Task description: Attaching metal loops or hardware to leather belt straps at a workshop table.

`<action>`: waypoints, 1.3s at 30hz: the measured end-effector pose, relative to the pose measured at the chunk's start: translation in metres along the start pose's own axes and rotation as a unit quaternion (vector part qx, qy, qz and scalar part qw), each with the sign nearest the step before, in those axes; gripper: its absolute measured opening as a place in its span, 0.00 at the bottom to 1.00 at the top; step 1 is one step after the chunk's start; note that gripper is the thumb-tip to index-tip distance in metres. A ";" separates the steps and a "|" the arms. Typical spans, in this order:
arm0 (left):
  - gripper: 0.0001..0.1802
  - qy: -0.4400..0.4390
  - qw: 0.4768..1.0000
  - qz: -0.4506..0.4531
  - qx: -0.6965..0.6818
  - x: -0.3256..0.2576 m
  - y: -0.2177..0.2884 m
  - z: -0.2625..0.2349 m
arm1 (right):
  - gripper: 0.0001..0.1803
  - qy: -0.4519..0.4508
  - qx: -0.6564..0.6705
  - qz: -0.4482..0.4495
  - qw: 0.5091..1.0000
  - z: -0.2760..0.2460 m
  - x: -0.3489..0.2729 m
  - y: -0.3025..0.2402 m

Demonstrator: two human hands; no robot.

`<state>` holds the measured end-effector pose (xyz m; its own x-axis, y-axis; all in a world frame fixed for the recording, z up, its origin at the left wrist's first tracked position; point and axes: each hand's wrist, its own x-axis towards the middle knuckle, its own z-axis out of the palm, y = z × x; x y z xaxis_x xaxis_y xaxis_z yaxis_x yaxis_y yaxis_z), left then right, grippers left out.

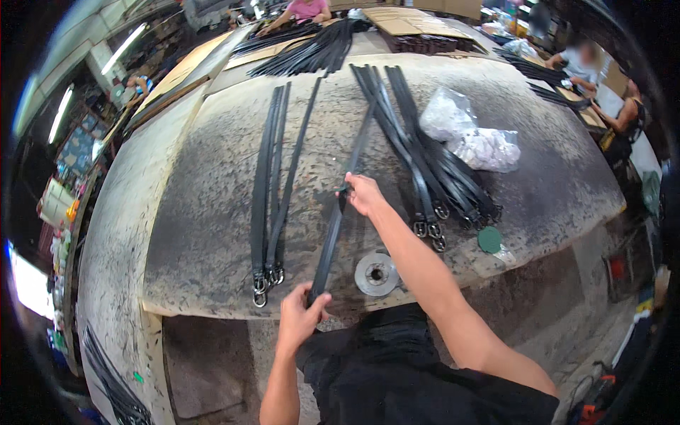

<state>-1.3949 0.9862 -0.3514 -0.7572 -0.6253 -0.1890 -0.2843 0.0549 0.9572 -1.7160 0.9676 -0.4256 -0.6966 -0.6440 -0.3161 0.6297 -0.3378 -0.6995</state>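
A black belt [330,244] runs at a slant over the worn table, between my two hands. My left hand [301,315] grips its near end by the table's front edge; that end is hidden in my fingers. Farther up, my right hand [364,194] pinches the strap near a small dark loop. To the left lies a small group of black belts [263,191], their silver buckles [261,292] toward me. A larger bundle of black belts [425,152] lies to the right, also with buckles at the near end.
Beside my right forearm sits a grey metal disc [377,274] with a central hole. Clear plastic bags of pale contents [473,134] rest by the right bundle, above a green round piece [489,239]. More black straps [312,53] and cardboard [411,21] lie at the far end; people work beyond.
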 end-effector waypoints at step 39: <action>0.14 0.200 0.948 0.091 0.229 -0.007 -0.059 0.001 | 0.11 -0.253 -0.464 0.078 0.846 -0.043 -0.180 -0.024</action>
<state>-1.3738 0.9880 -0.4071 -0.5602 -0.8134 0.1565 -0.4660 0.4656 0.7523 -1.6201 1.1213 -0.3794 -0.2463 -0.9214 -0.3007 -0.0033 0.3111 -0.9504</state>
